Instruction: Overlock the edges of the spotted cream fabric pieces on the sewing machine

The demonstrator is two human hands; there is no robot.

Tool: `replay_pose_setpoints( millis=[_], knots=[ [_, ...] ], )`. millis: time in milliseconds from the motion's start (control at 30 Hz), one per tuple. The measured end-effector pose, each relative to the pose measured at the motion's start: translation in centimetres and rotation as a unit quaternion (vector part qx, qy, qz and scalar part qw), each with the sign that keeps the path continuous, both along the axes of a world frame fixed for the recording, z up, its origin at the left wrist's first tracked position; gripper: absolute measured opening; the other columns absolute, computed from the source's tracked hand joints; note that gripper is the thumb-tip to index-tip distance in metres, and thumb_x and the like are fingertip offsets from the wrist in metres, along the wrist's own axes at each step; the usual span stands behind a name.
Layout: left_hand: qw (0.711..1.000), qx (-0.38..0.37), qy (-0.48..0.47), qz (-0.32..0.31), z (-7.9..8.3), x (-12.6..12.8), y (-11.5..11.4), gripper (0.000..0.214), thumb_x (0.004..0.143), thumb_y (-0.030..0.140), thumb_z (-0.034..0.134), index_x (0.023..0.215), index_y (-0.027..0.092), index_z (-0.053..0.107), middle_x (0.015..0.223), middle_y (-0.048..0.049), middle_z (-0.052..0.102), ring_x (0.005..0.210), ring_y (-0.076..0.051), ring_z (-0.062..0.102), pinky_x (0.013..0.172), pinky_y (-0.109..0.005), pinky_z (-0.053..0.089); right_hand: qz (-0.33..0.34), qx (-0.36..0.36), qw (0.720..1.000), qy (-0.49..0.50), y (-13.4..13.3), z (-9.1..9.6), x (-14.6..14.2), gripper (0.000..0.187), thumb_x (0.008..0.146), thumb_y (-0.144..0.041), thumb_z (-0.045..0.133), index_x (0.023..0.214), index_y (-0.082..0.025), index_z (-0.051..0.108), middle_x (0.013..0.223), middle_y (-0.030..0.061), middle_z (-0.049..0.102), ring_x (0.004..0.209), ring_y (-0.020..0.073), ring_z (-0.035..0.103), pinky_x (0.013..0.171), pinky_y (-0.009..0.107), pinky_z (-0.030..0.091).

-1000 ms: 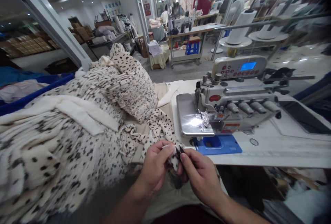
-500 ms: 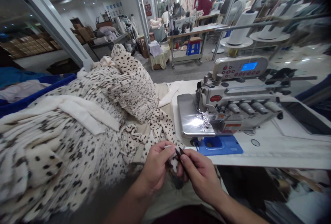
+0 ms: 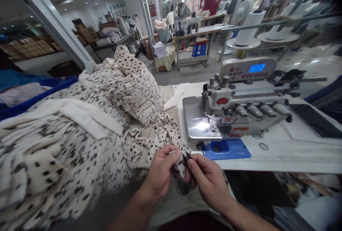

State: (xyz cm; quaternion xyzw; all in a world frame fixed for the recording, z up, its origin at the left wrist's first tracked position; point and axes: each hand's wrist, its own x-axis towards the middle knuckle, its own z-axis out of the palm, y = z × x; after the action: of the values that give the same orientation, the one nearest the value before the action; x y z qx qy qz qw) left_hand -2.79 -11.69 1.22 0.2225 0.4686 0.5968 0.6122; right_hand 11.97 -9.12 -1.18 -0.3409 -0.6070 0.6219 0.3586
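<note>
My left hand (image 3: pixel 163 169) pinches an edge of spotted cream fabric (image 3: pixel 181 168) between thumb and fingers, just in front of the table edge. Closed around small dark thread snips (image 3: pixel 187 157) is my right hand (image 3: pixel 207 177), their pointed blades against the fabric by my left thumb. Part of the snips is hidden in the fingers. Behind my hands, more of the spotted cloth (image 3: pixel 168 127) lies crumpled on the table, touching the big pile. An overlock sewing machine (image 3: pixel 229 106) stands to the right, with a blue tray (image 3: pixel 227 150) at its front.
A tall heap of spotted fabric pieces (image 3: pixel 88 145) fills the left side, with a white strip (image 3: pixel 85 119) on top. Farther left is a blue bin (image 3: pixel 53 89). Thread cones (image 3: pixel 249 30) stand behind the machine. A black ring (image 3: pixel 263 146) lies on the white tabletop (image 3: pixel 288 161).
The snips' blades have shifted slightly and their tips look a little different against the fabric. Both hands stay nearly in place.
</note>
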Motion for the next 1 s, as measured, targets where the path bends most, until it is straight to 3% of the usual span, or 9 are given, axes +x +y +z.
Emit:
replay_pose_setpoints(
  millis=[700, 1000],
  knots=[
    [1.000, -0.003, 0.015, 0.000, 0.43, 0.26, 0.02, 0.026, 0.078, 0.036, 0.075, 0.076, 0.014, 0.062, 0.058, -0.0003, 0.062, 0.047, -0.011, 0.055, 0.049, -0.021, 0.045, -0.017, -0.025, 0.999, 0.031, -0.14, 0.24, -0.13, 0.033, 0.100, -0.044, 0.052, 0.081, -0.019, 0.062, 0.060, -0.0001, 0.061, 0.049, 0.0108, 0.051, 0.050, 0.022, 0.042],
    [0.999, 0.015, -0.012, -0.047, 0.01, 0.25, 0.17, 0.023, 0.081, 0.035, 0.070, 0.080, 0.015, 0.059, 0.055, 0.0003, 0.061, 0.039, -0.016, 0.057, 0.042, -0.027, 0.048, 0.006, -0.052, 0.996, 0.072, 0.24, -0.05, -0.38, 0.035, 0.099, -0.046, 0.054, 0.079, -0.018, 0.060, 0.059, -0.0007, 0.061, 0.047, 0.0097, 0.049, 0.048, 0.022, 0.039]
  ],
)
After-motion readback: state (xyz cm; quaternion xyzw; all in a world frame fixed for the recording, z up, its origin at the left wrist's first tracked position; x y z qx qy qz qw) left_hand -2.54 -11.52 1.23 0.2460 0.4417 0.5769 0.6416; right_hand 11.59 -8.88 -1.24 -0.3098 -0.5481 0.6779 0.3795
